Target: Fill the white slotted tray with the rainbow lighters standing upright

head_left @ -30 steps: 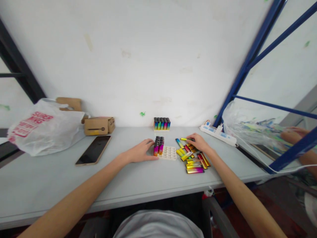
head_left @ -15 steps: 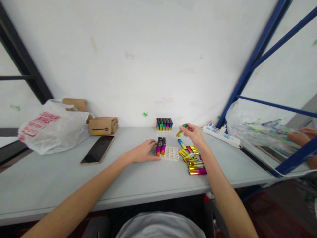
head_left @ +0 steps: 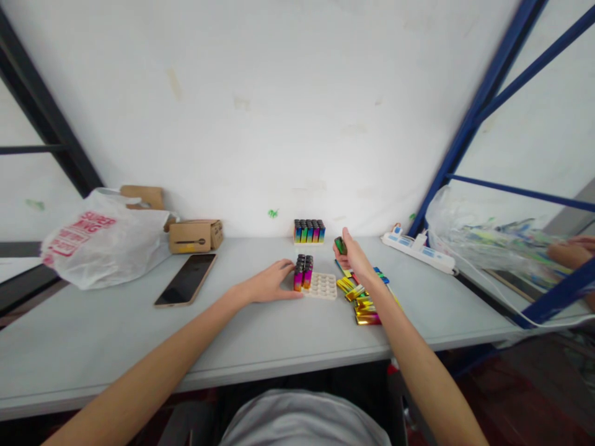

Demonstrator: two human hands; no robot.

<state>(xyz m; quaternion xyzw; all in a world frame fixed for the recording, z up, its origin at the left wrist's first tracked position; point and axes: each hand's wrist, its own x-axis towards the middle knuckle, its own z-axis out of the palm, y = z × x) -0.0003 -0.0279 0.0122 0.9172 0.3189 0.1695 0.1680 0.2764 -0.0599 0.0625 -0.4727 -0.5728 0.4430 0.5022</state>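
Note:
My right hand [head_left: 349, 253] is closed on a green lighter [head_left: 341, 245], held above the table behind a loose pile of shiny coloured lighters [head_left: 367, 303]. My left hand [head_left: 274, 283] rests on the table with thumb and fingers apart, around the left end of a white tray with round holes [head_left: 324, 285]. Two rows of pink and orange lighters with black tops [head_left: 303, 274] stand upright in that end of the tray; the holes to their right show bare. A full block of upright multicoloured lighters [head_left: 309, 231] stands near the wall.
On the left are a phone [head_left: 186, 280], a small cardboard box [head_left: 195, 236] and a white plastic bag [head_left: 106, 241]. A power strip [head_left: 419, 252] lies at the right, beside a blue metal frame [head_left: 465, 136]. Another person's hand shows at the far right.
My right hand has turned and tilted the lighter, so its green end now faces up by the thumb. My left hand stays by the tray.

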